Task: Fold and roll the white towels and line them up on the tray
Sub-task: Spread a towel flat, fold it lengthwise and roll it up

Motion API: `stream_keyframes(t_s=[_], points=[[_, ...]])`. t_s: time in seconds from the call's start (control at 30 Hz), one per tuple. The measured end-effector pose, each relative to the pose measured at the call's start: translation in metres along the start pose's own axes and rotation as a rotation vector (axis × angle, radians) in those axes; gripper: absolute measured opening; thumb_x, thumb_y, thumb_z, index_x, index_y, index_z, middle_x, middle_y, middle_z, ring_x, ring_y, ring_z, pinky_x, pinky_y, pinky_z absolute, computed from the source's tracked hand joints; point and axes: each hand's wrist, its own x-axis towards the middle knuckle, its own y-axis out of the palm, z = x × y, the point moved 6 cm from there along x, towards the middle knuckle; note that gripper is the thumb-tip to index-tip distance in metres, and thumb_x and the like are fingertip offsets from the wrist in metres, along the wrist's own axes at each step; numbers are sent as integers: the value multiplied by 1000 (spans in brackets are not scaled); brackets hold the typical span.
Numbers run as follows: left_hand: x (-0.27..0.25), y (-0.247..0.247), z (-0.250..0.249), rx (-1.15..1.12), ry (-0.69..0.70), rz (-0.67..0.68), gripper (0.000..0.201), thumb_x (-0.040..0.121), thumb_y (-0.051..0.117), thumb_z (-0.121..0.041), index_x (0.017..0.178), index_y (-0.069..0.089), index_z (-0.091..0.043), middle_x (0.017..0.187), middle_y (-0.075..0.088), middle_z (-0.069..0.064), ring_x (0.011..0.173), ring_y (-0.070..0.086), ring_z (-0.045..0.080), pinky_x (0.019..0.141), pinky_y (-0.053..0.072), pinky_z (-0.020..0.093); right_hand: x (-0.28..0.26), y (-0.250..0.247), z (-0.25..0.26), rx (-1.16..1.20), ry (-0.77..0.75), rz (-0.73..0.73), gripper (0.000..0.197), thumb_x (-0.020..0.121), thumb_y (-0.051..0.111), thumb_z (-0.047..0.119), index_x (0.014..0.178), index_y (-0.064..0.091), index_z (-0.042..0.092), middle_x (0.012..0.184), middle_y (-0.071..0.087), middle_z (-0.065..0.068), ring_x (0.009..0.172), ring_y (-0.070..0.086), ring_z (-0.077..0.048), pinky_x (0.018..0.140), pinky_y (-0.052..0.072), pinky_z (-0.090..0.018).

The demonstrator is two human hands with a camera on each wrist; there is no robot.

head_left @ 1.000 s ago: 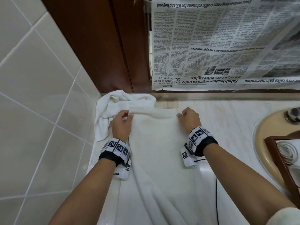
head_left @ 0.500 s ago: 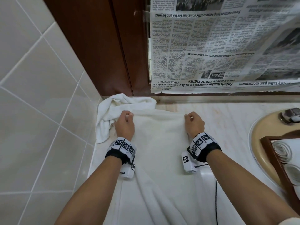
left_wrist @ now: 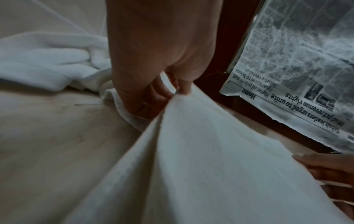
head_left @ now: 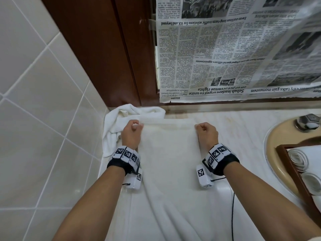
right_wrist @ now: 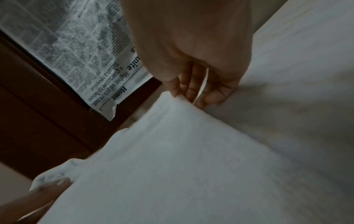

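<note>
A white towel (head_left: 170, 153) lies spread lengthwise on the marble counter, its near end hanging toward me. My left hand (head_left: 132, 131) pinches its far left corner (left_wrist: 180, 94) between thumb and fingers. The far right corner (right_wrist: 172, 97) is pinched by my right hand (head_left: 206, 133) in the same way. The far edge is stretched between the two hands. A second white towel (head_left: 125, 115) lies crumpled in the back left corner, behind my left hand. At the right edge a dark wooden tray (head_left: 286, 162) holds rolled white towels (head_left: 298, 159).
A tiled wall (head_left: 43, 119) runs along the left side of the counter. A newspaper (head_left: 234, 58) hangs over a wood-framed panel at the back. A beige basin (head_left: 272, 141) with a metal tap (head_left: 307, 122) sits at the right, under the tray.
Both hands have moved apart, the right one further right, pulling the towel's far edge wider and flatter. The grips on the corners are unchanged.
</note>
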Motion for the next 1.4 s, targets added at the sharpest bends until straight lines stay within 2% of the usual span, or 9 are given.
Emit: stream_keyframes(t_s=[0.13, 0.23, 0.4, 0.5, 0.8, 0.97, 1.17, 1.27, 1.4], points=[[-6, 2, 14, -71, -59, 13, 28, 88, 72, -33, 110, 63, -18, 90, 66, -4, 87, 60, 11, 82, 45, 22, -12, 1, -3, -247, 4, 107, 31, 91, 62, 43, 94, 63, 12, 91, 63, 0, 89, 57, -22, 78, 45, -31], [-22, 5, 19, -31, -54, 15, 25, 87, 74, -33, 105, 62, -20, 91, 64, -8, 91, 58, 11, 87, 40, 22, -29, 2, -12, -396, -64, 119, 23, 94, 59, 33, 89, 60, 11, 88, 64, -4, 84, 60, -25, 72, 48, -32], [-56, 14, 10, -52, 70, -5, 20, 89, 73, -27, 101, 61, -16, 87, 63, -6, 78, 59, 6, 68, 39, 3, -44, -19, -26, -348, -86, 56, 21, 96, 57, 25, 85, 61, 8, 86, 66, -8, 85, 60, -28, 75, 49, -35], [-75, 32, -6, -42, 153, 54, 17, 89, 73, -21, 99, 60, -16, 83, 62, -7, 73, 57, 1, 66, 39, 2, -43, -38, -37, -335, -54, 51, 22, 96, 57, 26, 85, 62, 7, 82, 64, -7, 88, 59, -29, 74, 48, -35], [-90, 112, -33, 91, 214, 139, 13, 93, 64, -12, 105, 62, -8, 87, 62, 0, 78, 59, 17, 77, 45, 26, -13, -119, -75, -330, 10, 42, 21, 96, 58, 26, 88, 64, 7, 85, 65, -7, 91, 57, -28, 73, 41, -30], [-68, 143, -39, 192, 208, 84, 14, 95, 61, -11, 108, 62, -7, 92, 63, 2, 83, 57, 19, 73, 37, 22, 16, -141, -77, -383, -29, 55, 19, 96, 57, 28, 86, 63, 14, 90, 67, -5, 85, 59, -26, 74, 44, -31], [-33, 159, -38, 279, 221, 69, 17, 94, 59, -8, 110, 62, -6, 92, 61, 2, 85, 61, 27, 77, 46, 31, 47, -135, -61, -451, -58, 51, 17, 97, 55, 32, 85, 59, 21, 96, 65, -3, 87, 57, -26, 72, 43, -31], [-35, 160, -34, 289, 210, 35, 30, 94, 58, -8, 123, 56, -5, 113, 61, 11, 105, 60, 35, 92, 48, 41, 44, -122, -49, -517, -234, 16, 14, 97, 54, 27, 99, 60, 14, 106, 61, -6, 97, 55, -29, 78, 43, -36], [-63, 179, -44, 563, 475, 165, 47, 97, 48, -29, 142, 47, -16, 154, 38, 6, 139, 33, 31, 109, 32, 47, 25, -83, -27, -641, -544, 109, 41, 96, 55, 33, 131, 53, 11, 137, 49, -8, 127, 44, -30, 99, 36, -44]])
